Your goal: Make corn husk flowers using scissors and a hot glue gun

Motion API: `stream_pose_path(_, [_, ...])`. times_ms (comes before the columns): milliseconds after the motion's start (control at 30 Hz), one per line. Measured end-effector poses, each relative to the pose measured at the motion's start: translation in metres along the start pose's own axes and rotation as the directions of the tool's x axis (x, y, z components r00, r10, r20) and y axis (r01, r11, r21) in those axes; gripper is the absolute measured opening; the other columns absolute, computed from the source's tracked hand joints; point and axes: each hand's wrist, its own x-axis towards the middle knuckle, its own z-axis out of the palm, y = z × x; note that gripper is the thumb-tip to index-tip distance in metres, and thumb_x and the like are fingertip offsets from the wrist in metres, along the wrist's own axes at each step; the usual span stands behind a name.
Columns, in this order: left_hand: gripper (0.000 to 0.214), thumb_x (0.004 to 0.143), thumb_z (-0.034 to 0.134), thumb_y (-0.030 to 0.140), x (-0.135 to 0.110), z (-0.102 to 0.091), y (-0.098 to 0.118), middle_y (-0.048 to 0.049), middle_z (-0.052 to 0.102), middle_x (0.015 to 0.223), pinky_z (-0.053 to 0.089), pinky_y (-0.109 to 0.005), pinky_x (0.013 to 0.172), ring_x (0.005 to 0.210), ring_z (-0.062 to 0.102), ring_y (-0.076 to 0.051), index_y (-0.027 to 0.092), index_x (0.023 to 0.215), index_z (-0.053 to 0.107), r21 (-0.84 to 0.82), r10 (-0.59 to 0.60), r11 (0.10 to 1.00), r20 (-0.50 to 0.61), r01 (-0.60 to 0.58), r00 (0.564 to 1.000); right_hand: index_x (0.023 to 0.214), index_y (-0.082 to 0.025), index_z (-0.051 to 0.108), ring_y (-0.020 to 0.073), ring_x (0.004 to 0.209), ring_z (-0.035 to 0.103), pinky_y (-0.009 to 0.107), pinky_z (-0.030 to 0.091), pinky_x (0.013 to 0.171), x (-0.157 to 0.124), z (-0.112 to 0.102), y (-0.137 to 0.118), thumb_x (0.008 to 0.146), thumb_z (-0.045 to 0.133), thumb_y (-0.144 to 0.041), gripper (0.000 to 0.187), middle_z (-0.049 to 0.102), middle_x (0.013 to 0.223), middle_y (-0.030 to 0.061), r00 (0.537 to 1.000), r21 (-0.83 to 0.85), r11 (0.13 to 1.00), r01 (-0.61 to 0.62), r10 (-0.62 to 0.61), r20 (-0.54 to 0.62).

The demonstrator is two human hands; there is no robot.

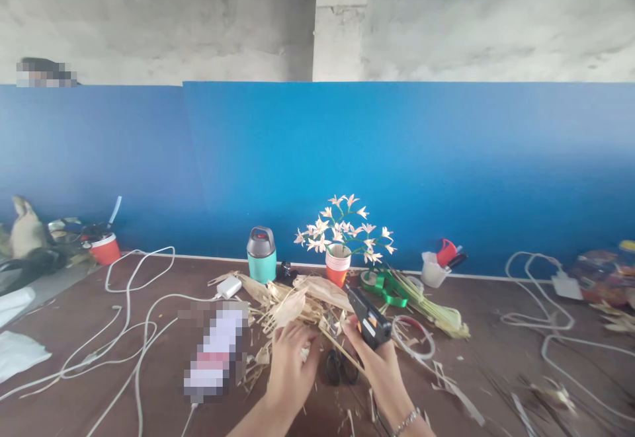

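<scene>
Right hand [377, 357] grips black glue gun [371, 323], left hand [292, 365] curls by near edge of dried husks [288, 305], can't tell if holding anything, black-handled scissors [333, 368] between.

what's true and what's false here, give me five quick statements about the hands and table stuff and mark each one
1. The right hand holds a black glue gun. True.
2. The bracelet is on the left wrist. False: the bracelet is on the right wrist.
3. Pale flowers rise from the stacked cups. True.
4. The teal container stands to the right of the stacked cups. False: it stands to their left.
5. Dry husk-like pieces lie just beyond the left hand. True.
</scene>
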Motion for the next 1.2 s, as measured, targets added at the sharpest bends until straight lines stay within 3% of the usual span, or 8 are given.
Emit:
stream_pose_path(133, [0.019, 0.084, 0.051, 0.023, 0.006, -0.003, -0.01, -0.0019, 0.07, 0.073, 0.041, -0.038, 0.076, 0.077, 0.062, -0.022, 0.022, 0.073, 0.066, 0.039, -0.103, 0.994, -0.048, 0.105, 0.994, 0.076, -0.014, 0.067, 0.0132, 0.048, 0.047, 0.025, 0.041, 0.046, -0.005, -0.004, 0.007, 0.07, 0.07, -0.042, 0.029, 0.056, 0.054, 0.0001, 0.994, -0.056, 0.998, 0.039, -0.034, 0.101])
stream_pose_path(233, [0.02, 0.084, 0.05, 0.024, 0.007, -0.005, -0.014, -0.0017, 0.07, 0.073, 0.041, -0.038, 0.077, 0.077, 0.063, -0.022, 0.022, 0.072, 0.066, 0.055, -0.124, 0.99, -0.075, 0.128, 0.989, 0.071, -0.014, 0.066, 0.0133, 0.047, 0.047, 0.025, 0.039, 0.044, -0.01, -0.003, 0.009, 0.07, 0.07, -0.041, 0.028, 0.056, 0.053, 0.0006, 0.986, -0.118, 0.992, 0.053, -0.033, 0.162])
stream_pose_path(433, [0.02, 0.083, 0.05, 0.023, 0.007, -0.005, -0.018, -0.0017, 0.071, 0.075, 0.04, -0.04, 0.078, 0.079, 0.063, -0.023, 0.022, 0.073, 0.066, 0.064, -0.122, 0.99, -0.102, 0.129, 0.987, 0.075, -0.016, 0.069, 0.0188, 0.059, 0.058, 0.027, 0.05, 0.055, -0.013, 0.002, 0.015, 0.063, 0.073, -0.04, 0.027, 0.066, 0.065, 0.0037, 0.986, -0.087, 0.993, 0.086, -0.072, 0.148])
stream_pose_path(700, [0.019, 0.083, 0.051, 0.023, 0.006, -0.005, -0.013, -0.0019, 0.071, 0.074, 0.041, -0.035, 0.075, 0.078, 0.064, -0.022, 0.022, 0.071, 0.066, 0.08, -0.071, 0.994, -0.113, 0.08, 0.991, 0.085, -0.017, 0.071, 0.0232, 0.074, 0.064, 0.029, 0.053, 0.069, -0.012, 0.005, 0.015, 0.07, 0.067, -0.033, 0.022, 0.071, 0.08, 0.0059, 0.958, -0.2, 0.958, 0.204, -0.154, 0.241])
stream_pose_path(900, [0.019, 0.084, 0.051, 0.023, 0.006, -0.005, -0.014, -0.002, 0.071, 0.076, 0.04, -0.036, 0.076, 0.08, 0.064, -0.022, 0.023, 0.073, 0.066, 0.085, -0.059, 0.994, -0.106, 0.068, 0.993, 0.079, -0.018, 0.07, 0.0235, 0.073, 0.065, 0.028, 0.053, 0.064, -0.011, 0.004, 0.02, 0.063, 0.072, -0.038, 0.027, 0.071, 0.076, 0.0047, 0.98, -0.18, 0.976, 0.124, -0.092, 0.176])
stream_pose_path(1200, [0.023, 0.086, 0.047, 0.025, 0.006, -0.006, -0.012, -0.0045, 0.071, 0.076, 0.042, -0.037, 0.076, 0.079, 0.063, -0.023, 0.022, 0.075, 0.067, 0.088, -0.056, 0.994, -0.094, 0.064, 0.994, 0.074, -0.019, 0.068, 0.0245, 0.076, 0.065, 0.029, 0.053, 0.064, -0.011, 0.004, 0.026, 0.059, 0.074, -0.041, 0.027, 0.07, 0.075, 0.0044, 0.988, -0.177, 0.977, 0.123, -0.102, 0.119])
